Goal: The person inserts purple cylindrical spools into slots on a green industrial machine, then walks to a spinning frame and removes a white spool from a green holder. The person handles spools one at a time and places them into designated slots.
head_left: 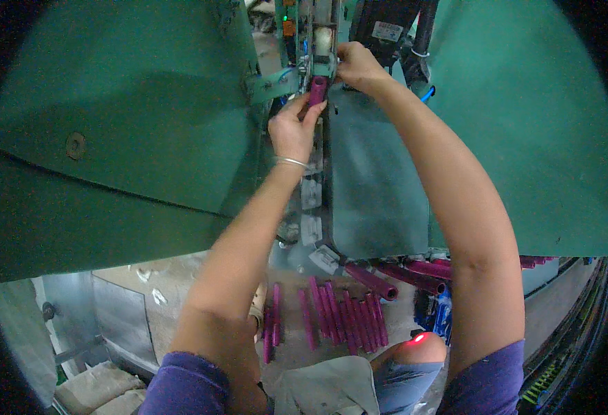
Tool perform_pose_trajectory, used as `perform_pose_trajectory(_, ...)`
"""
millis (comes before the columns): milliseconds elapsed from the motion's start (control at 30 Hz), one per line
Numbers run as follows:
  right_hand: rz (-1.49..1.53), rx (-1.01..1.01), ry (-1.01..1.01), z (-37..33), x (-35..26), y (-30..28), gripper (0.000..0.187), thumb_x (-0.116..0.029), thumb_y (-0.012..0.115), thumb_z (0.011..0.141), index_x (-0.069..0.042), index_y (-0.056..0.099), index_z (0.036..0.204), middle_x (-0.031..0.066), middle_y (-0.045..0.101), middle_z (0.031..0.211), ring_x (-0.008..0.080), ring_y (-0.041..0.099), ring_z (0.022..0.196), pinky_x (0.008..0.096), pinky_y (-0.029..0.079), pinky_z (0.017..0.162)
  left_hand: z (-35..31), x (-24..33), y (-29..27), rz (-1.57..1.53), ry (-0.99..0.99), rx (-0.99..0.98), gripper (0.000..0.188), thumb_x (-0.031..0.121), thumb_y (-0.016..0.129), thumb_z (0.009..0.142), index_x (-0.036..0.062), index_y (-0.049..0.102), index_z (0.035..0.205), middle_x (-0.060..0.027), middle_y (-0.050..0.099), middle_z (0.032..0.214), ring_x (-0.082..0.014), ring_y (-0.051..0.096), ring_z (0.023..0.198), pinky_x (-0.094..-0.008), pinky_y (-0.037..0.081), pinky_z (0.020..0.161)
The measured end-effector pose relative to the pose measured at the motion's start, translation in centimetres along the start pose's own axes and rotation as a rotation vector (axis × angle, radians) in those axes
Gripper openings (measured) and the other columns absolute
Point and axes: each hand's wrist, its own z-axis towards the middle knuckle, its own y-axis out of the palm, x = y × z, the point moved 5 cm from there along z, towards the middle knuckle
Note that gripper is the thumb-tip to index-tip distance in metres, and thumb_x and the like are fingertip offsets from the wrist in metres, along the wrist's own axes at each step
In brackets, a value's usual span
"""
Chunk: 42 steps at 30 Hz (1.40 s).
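My left hand (293, 130) is closed around a magenta tube (316, 95), thumb on one side and fingers on the other. The tube's hollow upper end sits at the bottom of a narrow upright machine guide (323, 43), in line with it. A thin bangle (290, 163) circles my left wrist. My right hand (359, 67) is at the right side of that guide with its fingers curled in against the metal. Whatever those fingertips grip is hidden.
Green machine panels (145, 124) flank the work spot. A chain with metal blocks (311, 194) runs down toward me. Several magenta tubes (349, 318) lie below, and more tubes (421, 277) rest at the lower right. Sacks (96, 387) lie lower left.
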Motion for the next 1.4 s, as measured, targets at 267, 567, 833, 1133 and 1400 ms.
perform_pose_trajectory(267, -0.001, -0.076, -0.004, 0.4, 0.8, 0.3, 0.038, -0.018, 0.06, 0.073, -0.006, 0.054, 0.109, 0.0165, 0.058, 0.102, 0.0295, 0.057, 0.094, 0.0348, 0.044, 0.082, -1.8, 3.3, -1.8, 0.281, 0.238, -0.146, 0.02, 0.017, 0.058, 0.078, -0.0002, 0.056, 0.087, -0.0193, 0.057, 0.075, -0.037, 0.055, 0.069, -0.0405, 0.044, 0.06)
perform_pose_trajectory(567, 0.034, -0.065, -0.007, 0.2, 0.2, 0.5, 0.036, -0.017, 0.059, 0.073, -0.008, 0.054, 0.108, 0.0155, 0.059, 0.098, 0.0299, 0.057, 0.091, 0.0363, 0.045, 0.079, -3.1, 5.0, -2.0, 0.308, 0.084, -0.305, 0.022, 0.015, 0.05, 0.083, -0.0017, 0.04, 0.093, -0.0227, 0.048, 0.089, -0.0423, 0.051, 0.076, -0.0475, 0.044, 0.063)
perform_pose_trajectory(833, -0.089, -0.009, -0.043, -0.5, -0.9, -0.1, 0.037, -0.017, 0.058, 0.073, -0.006, 0.053, 0.108, 0.0169, 0.058, 0.101, 0.0324, 0.055, 0.093, 0.0371, 0.044, 0.081, -3.4, 3.2, -2.5, 0.503, -0.073, -0.529, 0.022, 0.021, 0.048, 0.085, 0.0003, 0.042, 0.088, -0.0248, 0.055, 0.073, -0.0429, 0.054, 0.067, -0.0491, 0.043, 0.057)
perform_pose_trajectory(1133, -0.119, -0.139, -0.007, -0.2, -1.4, -1.3, 0.032, -0.017, 0.055, 0.076, -0.002, 0.055, 0.105, 0.0175, 0.059, 0.097, 0.0299, 0.057, 0.09, 0.0358, 0.045, 0.079, 0.1, -0.1, -0.6, 0.341, -0.07, -0.176, 0.028, 0.025, 0.059, 0.077, 0.0023, 0.058, 0.094, -0.0182, 0.061, 0.083, -0.035, 0.058, 0.075, -0.0404, 0.047, 0.065)
perform_pose_trajectory(1400, 0.464, -0.324, 0.225, -0.4, -1.7, -0.6, 0.023, -0.005, 0.053, 0.072, 0.002, 0.056, 0.094, 0.0062, 0.058, 0.076, 0.0115, 0.051, 0.061, 0.0247, 0.042, 0.053, 0.5, -2.4, 0.3, -0.102, -0.094, -0.077, 0.024, 0.018, 0.067, 0.07, 0.0021, 0.061, 0.086, -0.0134, 0.063, 0.075, -0.0257, 0.061, 0.064, -0.0311, 0.047, 0.06)
